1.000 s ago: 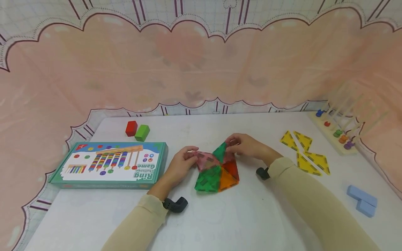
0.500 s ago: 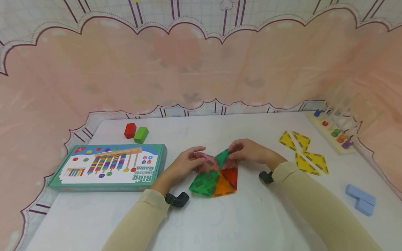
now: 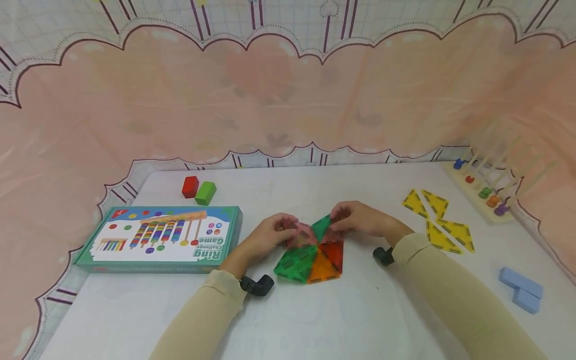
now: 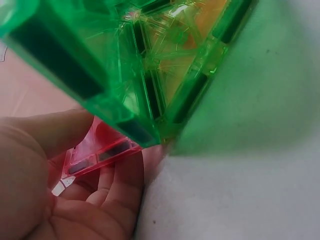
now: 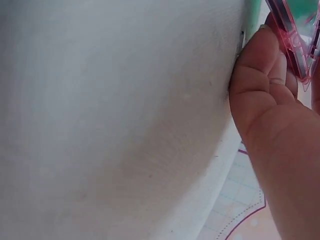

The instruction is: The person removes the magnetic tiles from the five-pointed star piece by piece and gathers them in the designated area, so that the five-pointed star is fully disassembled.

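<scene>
"What do you get on the hands?"

"I see the left hand (image 3: pixel 271 235) with its grip on the left pink tile (image 3: pixel 304 234), thumb on one side, fingers on the other. The right hand (image 3: pixel 363 220) pinches the right pink tile (image 3: pixel 334 236)."

"And the tile cluster (image 3: pixel 308 252)?"

"I have it between the hands, around the middle of the tabletop (image 3: pixel 310 320), well in from the far edge. A small green tile (image 3: pixel 321 228) sits between the pink ones. A red tile (image 3: pixel 334 254) and an orange tile (image 3: pixel 323 268) face the near right corner, a larger green section (image 3: pixel 294 265) the near left. I cannot tell whether all of it touches the tabletop."

"Around it?"

"Toward the right edge I get yellow triangles (image 3: pixel 456 233), light-blue blocks (image 3: pixel 524 288) and, by the far right corner, a pegged board (image 3: pixel 479 195). Toward the left edge lies a Ring Game box (image 3: pixel 157 240), with a red block (image 3: pixel 190 187) and a green block (image 3: pixel 205 194) beyond it."
</scene>
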Demonstrator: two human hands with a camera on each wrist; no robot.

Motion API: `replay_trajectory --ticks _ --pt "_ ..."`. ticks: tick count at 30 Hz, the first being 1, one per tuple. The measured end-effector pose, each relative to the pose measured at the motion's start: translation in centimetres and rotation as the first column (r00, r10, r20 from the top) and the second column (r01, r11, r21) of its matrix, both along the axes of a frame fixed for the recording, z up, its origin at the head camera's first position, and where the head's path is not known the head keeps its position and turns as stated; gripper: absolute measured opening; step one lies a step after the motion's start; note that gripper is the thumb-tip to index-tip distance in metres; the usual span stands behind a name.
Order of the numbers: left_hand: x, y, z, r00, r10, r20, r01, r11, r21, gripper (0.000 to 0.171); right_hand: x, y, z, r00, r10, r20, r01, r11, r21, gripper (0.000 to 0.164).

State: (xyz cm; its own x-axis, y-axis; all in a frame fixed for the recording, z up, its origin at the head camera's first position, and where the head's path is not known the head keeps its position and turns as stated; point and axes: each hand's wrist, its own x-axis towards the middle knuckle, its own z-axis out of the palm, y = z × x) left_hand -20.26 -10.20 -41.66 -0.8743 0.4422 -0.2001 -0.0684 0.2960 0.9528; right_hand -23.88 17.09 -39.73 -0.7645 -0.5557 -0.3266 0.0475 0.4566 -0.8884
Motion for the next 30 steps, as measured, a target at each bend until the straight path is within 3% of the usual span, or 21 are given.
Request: replay_trajectory --ticks 8,15,19,23,26,30 --pt "0.1 0.7 -0.2 1.000 -0.012 0.009 0.012 1.000 0.010 0.030 0.0 1.5 -0.3 0.999 -0.020 -0.034 0.021 0.999 0.035 0.031" --pt "0.3 1.1 -0.6 0.999 -0.014 0.029 0.013 1.000 0.017 0.030 0.3 4.1 -0.2 0.987 -0.100 -0.124 0.115 0.986 0.120 0.029" --pt "0.4 1.3 -0.6 1.000 -0.017 0.019 0.017 1.000 0.015 0.031 1.4 6.2 0.7 0.978 -0.095 -0.184 0.139 0.960 0.244 0.028" --pt "0.2 1.0 -0.6 0.999 -0.012 -0.045 0.010 1.000 -0.028 0.031 3.1 8.9 1.8 0.966 -0.087 -0.244 0.172 0.919 0.355 0.031" --pt "0.0 0.6 -0.6 0.997 0.001 -0.083 -0.006 0.998 -0.062 0.032 4.3 10.9 2.3 0.955 -0.088 -0.282 0.195 0.904 0.380 0.034" --pt "-0.2 0.1 -0.4 0.996 0.017 -0.086 -0.023 0.998 -0.065 0.032 5.5 12.7 2.8 0.944 -0.091 -0.318 0.212 0.905 0.370 0.033"
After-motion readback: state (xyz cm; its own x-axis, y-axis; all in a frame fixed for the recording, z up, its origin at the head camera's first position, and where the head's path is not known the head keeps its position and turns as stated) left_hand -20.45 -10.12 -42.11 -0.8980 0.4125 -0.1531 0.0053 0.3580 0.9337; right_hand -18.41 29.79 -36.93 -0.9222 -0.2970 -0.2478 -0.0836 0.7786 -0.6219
